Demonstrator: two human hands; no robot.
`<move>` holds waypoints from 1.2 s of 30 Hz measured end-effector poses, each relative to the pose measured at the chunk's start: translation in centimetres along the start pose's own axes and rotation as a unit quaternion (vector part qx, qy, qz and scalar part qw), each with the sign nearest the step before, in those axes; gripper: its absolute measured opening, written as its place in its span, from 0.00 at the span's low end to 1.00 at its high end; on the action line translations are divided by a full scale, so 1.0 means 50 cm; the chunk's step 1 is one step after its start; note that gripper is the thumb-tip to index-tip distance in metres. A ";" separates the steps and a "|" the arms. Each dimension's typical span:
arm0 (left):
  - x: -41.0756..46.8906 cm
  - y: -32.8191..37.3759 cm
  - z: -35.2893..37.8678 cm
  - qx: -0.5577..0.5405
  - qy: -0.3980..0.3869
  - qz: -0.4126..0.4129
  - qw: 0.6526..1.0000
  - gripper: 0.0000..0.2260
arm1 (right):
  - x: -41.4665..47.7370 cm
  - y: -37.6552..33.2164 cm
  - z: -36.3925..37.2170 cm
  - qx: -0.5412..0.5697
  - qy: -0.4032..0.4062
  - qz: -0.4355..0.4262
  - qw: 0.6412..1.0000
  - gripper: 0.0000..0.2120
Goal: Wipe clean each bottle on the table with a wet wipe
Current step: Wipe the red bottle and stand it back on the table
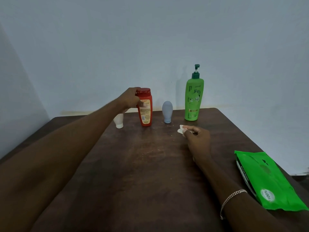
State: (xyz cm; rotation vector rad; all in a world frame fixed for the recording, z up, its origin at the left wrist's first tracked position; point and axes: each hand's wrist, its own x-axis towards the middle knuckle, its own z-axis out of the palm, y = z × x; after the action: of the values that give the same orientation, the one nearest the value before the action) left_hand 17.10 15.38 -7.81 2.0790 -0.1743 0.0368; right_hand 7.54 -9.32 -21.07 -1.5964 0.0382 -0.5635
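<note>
We grip the red bottle (145, 114) and pinch a wet wipe (180, 129).
Our left hand (130, 99) curls round the capped, opaque bottle, upright near the tabletop's (133, 164) far edge; our right hand (199, 139) holds the crumpled wipe mid-tabletop.

A plain room in a home, by the look of it; a dark brown wooden bench (150, 164) stands against a bare, pale blue-grey painted wall (150, 39); household toiletries stand along its far side: a tall green plastic pump bottle (194, 97); left of it a small grey squeeze tube (167, 111), a red plastic bottle with a red cap (145, 113) and a small white tube (119, 122); right of the pump bottle and nearer the camera lies a green soft pack of wipes (267, 180).
</note>
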 end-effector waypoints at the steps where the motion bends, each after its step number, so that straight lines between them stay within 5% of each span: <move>1: 0.006 -0.004 -0.001 -0.003 0.001 -0.005 1.000 0.32 | 0.001 0.003 0.000 0.008 0.000 0.005 1.000 0.09; 28: 0.053 -0.028 0.005 -0.052 0.030 -0.038 0.997 0.35 | 0.012 0.013 0.006 -0.017 -0.011 0.043 0.999 0.06; 32: -0.002 -0.038 -0.002 -0.065 0.168 0.027 0.983 0.33 | 0.012 0.015 0.007 -0.008 -0.014 0.041 0.999 0.06; 36: -0.118 -0.093 -0.009 -0.047 0.350 0.111 0.929 0.24 | 0.014 0.018 0.010 -0.013 -0.019 0.039 0.999 0.06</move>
State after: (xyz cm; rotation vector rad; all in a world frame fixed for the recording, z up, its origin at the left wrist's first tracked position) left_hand 11.94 18.65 -12.20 1.8192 0.0307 0.8779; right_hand 8.59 -9.23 -21.67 -1.6232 0.0792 -0.4722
